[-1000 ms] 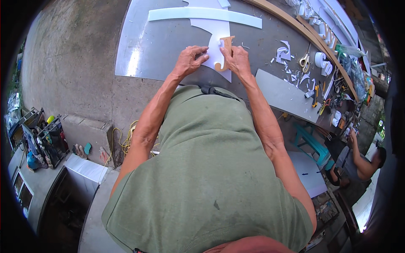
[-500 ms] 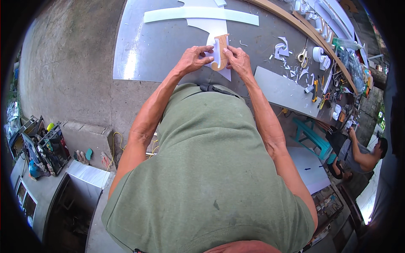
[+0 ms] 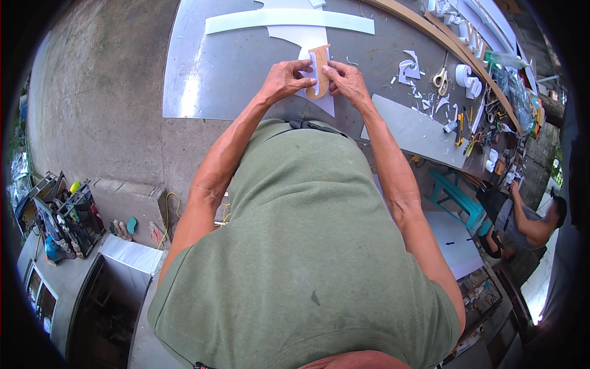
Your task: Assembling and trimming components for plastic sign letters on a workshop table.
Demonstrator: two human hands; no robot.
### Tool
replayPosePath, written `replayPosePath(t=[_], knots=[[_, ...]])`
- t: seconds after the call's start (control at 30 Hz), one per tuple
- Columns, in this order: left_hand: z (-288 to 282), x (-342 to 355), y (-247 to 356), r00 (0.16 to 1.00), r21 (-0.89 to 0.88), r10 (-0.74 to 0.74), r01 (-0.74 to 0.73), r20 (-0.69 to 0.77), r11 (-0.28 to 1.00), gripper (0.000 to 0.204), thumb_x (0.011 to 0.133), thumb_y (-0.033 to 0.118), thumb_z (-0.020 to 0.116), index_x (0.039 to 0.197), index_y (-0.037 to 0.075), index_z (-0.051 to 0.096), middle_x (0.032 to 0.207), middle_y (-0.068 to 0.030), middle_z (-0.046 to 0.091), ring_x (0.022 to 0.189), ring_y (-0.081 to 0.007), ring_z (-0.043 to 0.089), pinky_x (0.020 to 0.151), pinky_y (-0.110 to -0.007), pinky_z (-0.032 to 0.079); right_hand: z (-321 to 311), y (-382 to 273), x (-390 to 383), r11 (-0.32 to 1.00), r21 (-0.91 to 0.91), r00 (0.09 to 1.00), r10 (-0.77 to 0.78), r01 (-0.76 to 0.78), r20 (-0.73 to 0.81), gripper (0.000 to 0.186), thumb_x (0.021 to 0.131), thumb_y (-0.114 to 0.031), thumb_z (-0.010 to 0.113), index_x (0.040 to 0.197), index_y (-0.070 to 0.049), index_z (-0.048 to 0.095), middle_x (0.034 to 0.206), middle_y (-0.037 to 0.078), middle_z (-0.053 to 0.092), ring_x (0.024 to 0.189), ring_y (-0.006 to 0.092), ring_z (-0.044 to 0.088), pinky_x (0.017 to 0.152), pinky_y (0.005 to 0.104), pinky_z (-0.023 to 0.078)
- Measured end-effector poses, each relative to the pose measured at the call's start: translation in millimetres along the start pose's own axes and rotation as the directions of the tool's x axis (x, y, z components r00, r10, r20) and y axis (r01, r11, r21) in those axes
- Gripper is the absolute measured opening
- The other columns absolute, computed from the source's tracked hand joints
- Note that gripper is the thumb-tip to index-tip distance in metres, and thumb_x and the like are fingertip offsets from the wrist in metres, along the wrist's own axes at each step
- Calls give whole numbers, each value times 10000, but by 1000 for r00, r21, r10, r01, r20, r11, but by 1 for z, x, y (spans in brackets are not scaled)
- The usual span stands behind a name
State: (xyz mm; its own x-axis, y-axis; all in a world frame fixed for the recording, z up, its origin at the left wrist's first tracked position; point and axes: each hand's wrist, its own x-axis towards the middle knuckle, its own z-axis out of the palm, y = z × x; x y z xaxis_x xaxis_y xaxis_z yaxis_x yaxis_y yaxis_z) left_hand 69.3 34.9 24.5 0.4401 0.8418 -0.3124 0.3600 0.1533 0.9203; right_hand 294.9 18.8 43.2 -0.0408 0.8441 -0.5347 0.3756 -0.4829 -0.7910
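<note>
A flat brown hook-shaped piece (image 3: 318, 77) with pencil-like lines on it stands between my hands, over a pointed white sheet (image 3: 324, 106). Along its left edge runs a thin white strip (image 3: 313, 61), standing up and curving with the outline. My left hand (image 3: 287, 80) pinches at this strip with thumb and fingers from the left. From the other side, my right hand (image 3: 346, 81) grips the brown piece's right edge, its thumb on top and the other fingers partly hidden. Whether the strip is fixed to the brown piece I cannot tell.
A long white curved strip (image 3: 289, 22) lies across the metal-grey tabletop (image 3: 239, 71). To the right are scissors (image 3: 440, 80), white offcuts (image 3: 408, 69), a yellow cutter knife (image 3: 459, 129) and a long brown strip (image 3: 452, 46). A teal stool (image 3: 456, 197) and another person (image 3: 528, 224) are at the right.
Both hands and the brown piece stay nearly in place. My left fingers have shifted slightly along the white strip, with the thumb now pressed nearer the piece. The view has tilted slightly.
</note>
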Motion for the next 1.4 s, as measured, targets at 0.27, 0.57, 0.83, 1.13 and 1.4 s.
replayPosePath(t=[0.27, 0.57, 0.83, 1.13, 1.4], knots=[[10, 1, 5, 996, 70, -6, 12, -89, 997, 751, 760, 342, 877, 1358, -38, 631, 1142, -162, 758, 890, -231, 752, 808, -349, 614, 1, 4, 2, 998, 69, 1000, 12, -11, -22, 610, 936, -445, 724, 1353, -5, 655, 879, 108, 709, 674, 145, 671, 562, 311, 615], [26, -10, 20, 948, 244, 91, -15, -304, 970, 656, 764, 290, 855, 1307, -16, 649, 1082, -167, 733, 984, -277, 702, 859, -385, 568, 0, 7, 3, 999, 46, 999, 0, 1, -34, 530, 942, -431, 725, 1316, -58, 694, 820, 55, 688, 634, 127, 651, 555, 284, 594], [57, -30, 66, 842, 675, 450, -146, -299, 723, 661, 826, 297, 824, 1405, 96, 573, 1421, -153, 503, 1318, -358, 463, 1093, -507, 382, -116, 57, -45, 995, 4, 886, -83, 95, -457, 258, 966, -243, 673, 1084, -37, 773, 714, -2, 661, 608, 85, 611, 568, 265, 494], [110, -22, 68, 806, 710, 404, 27, -432, 704, 724, 894, 370, 742, 1464, 4, 487, 1505, -215, 406, 1383, -408, 356, 1133, -547, 300, -368, 236, -124, 823, -360, 565, -58, -440, -823, 275, 880, -226, 680, 1075, -55, 771, 927, 166, 739, 912, 332, 712, 840, 442, 545], [132, 1, 49, 684, 536, 147, 400, -714, 743, 1029, 868, 553, 721, 1501, -147, 310, 1523, -381, 347, 1398, -499, 349, 1157, -599, 273, -414, 287, -121, 516, -704, 769, -129, -488, -627, 585, 897, -274, 739, 1383, -14, 542, 1255, 266, 610, 1191, 456, 588, 1000, 536, 475]])
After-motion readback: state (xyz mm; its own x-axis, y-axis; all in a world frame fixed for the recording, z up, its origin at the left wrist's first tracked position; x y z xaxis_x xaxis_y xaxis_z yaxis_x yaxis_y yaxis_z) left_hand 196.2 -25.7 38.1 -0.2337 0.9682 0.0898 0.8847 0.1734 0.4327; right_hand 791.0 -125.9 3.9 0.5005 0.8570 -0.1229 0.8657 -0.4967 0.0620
